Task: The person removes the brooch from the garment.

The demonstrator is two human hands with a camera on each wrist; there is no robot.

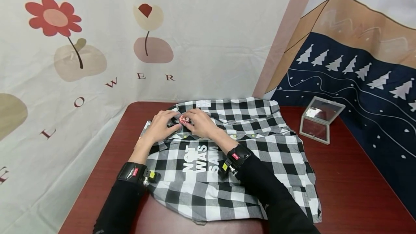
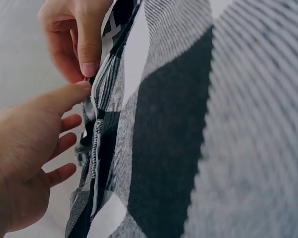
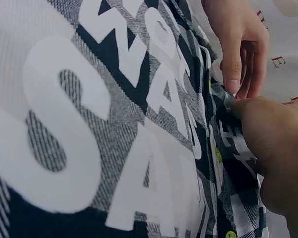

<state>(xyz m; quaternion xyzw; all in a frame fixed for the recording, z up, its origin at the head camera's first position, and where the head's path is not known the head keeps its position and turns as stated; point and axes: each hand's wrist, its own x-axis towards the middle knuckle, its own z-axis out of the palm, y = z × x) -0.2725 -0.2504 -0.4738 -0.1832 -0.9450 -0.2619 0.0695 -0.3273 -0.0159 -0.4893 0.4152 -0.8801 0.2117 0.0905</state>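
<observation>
Nearby, a hinged mirror case (image 1: pixel 320 120) stands right of the checked shirt (image 1: pixel 247 154).

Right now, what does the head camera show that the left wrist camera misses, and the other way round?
Only the head view shows the dark red table, the mirror box, the white letters on the shirt and a small red round thing between the fingers. Only the left wrist view shows, close up, a thumb tip pressed to the shirt's folded edge. Both show the checked shirt, the left hand and the right hand.
</observation>
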